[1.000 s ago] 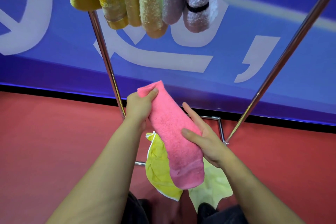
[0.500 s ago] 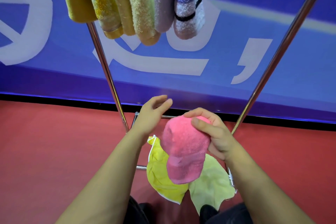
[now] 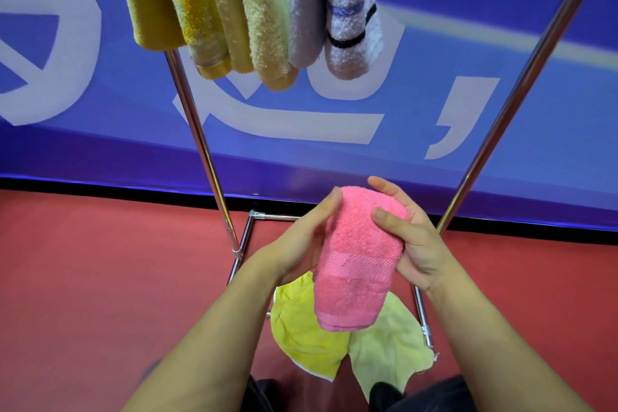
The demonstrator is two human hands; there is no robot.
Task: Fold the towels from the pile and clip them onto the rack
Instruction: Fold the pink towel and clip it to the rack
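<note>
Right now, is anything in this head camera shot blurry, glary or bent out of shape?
Head view: the folded pink terry towel held between the left hand and right hand is sharp, weave visible; the hanging towels at the top look slightly soft; the chrome rack poles carry bright highlights and splay outward, a wide-angle effect; lighting is even, with no hard shadows on the red floor.

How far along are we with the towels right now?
Done: about six folded towels hang from the rack. In hand: the pink towel, folded narrow, held between the left hand and right hand, not yet clipped. Left: two yellow-green cloths on the floor below.
</note>
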